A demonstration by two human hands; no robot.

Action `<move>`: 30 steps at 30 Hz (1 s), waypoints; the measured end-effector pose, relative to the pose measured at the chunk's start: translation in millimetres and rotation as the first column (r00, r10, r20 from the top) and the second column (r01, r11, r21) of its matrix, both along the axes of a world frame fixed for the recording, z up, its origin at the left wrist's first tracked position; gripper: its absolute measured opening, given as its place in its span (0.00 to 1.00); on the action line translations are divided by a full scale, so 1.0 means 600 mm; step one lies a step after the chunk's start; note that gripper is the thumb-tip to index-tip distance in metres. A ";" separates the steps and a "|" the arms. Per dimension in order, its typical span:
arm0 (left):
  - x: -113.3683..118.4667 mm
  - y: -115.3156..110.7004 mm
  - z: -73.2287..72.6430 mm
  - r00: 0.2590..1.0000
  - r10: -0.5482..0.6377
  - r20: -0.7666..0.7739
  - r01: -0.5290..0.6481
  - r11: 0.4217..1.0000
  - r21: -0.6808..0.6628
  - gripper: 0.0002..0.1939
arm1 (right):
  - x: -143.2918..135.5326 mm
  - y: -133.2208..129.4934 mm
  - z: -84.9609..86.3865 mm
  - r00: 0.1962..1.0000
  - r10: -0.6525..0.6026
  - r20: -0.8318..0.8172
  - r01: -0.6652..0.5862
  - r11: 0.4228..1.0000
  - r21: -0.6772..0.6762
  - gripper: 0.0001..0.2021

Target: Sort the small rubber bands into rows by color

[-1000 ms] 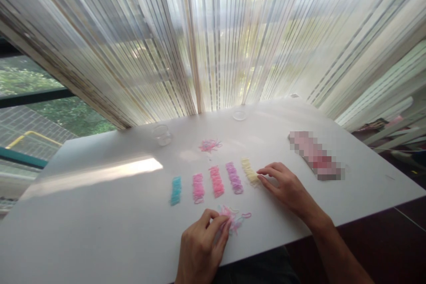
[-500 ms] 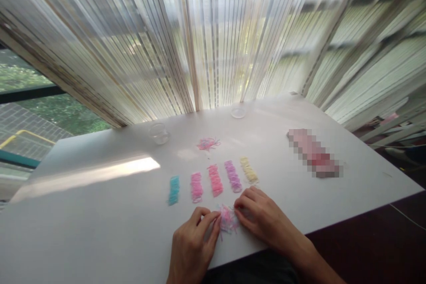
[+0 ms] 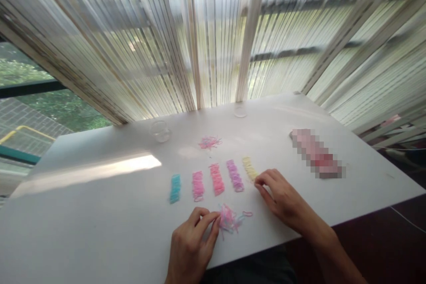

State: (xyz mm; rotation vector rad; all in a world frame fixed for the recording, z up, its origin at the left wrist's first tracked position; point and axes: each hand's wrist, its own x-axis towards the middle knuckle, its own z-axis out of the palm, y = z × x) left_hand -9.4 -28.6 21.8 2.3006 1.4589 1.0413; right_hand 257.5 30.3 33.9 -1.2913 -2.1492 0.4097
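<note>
My left hand [image 3: 196, 239] is closed in a pinch at the left edge of a loose pile of mixed pink, purple and blue rubber bands [image 3: 229, 219]; what its fingertips hold is hidden. My right hand [image 3: 278, 191] pinches at the near end of a short row of yellow rubber bands [image 3: 249, 168], on a pale band mostly covered by the fingers. To the left lie matching rows of purple bands [image 3: 235, 176], coral bands [image 3: 217, 179], pink bands [image 3: 197, 185] and blue bands [image 3: 175, 189]. One pink band [image 3: 247, 214] lies apart, right of the pile.
Farther back is another loose heap of bands [image 3: 210, 142]. A clear round container [image 3: 160, 132] and a clear lid [image 3: 240, 112] stand near the back edge of the white table [image 3: 100, 217]. A blurred pink object [image 3: 316, 153] lies at right. String curtains [image 3: 143, 53] hang behind.
My right hand has moved from the pile up and right to the near end of the yellow row. A pink band now shows apart from the pile. My left hand stays put.
</note>
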 end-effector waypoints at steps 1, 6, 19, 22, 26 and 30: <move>0.000 0.001 -0.001 1.000 -0.001 -0.001 0.001 1.000 -0.004 0.09 | 0.010 0.008 -0.001 1.000 -0.025 0.011 0.025 0.999 0.023 0.08; 0.001 0.001 -0.004 1.000 -0.010 0.001 0.010 1.000 -0.008 0.09 | 0.032 0.037 -0.002 0.994 -0.026 0.110 0.023 0.999 0.034 0.09; -0.008 -0.010 0.000 0.997 -0.073 -0.040 0.071 0.996 -0.054 0.08 | -0.032 -0.034 0.014 0.989 0.140 -0.051 -0.143 0.989 -0.049 0.07; -0.004 -0.008 0.000 0.995 -0.097 -0.037 0.096 0.995 -0.032 0.08 | -0.063 -0.065 0.010 0.978 0.207 -0.032 -0.209 0.969 -0.133 0.05; -0.001 -0.004 0.001 0.995 -0.096 -0.038 0.095 0.995 -0.011 0.08 | -0.087 -0.080 -0.002 0.976 0.214 0.025 -0.208 0.967 -0.146 0.07; -0.006 -0.004 0.002 0.995 -0.087 -0.046 0.086 0.996 -0.017 0.08 | -0.094 -0.078 -0.013 0.978 0.200 0.059 -0.192 0.974 -0.118 0.06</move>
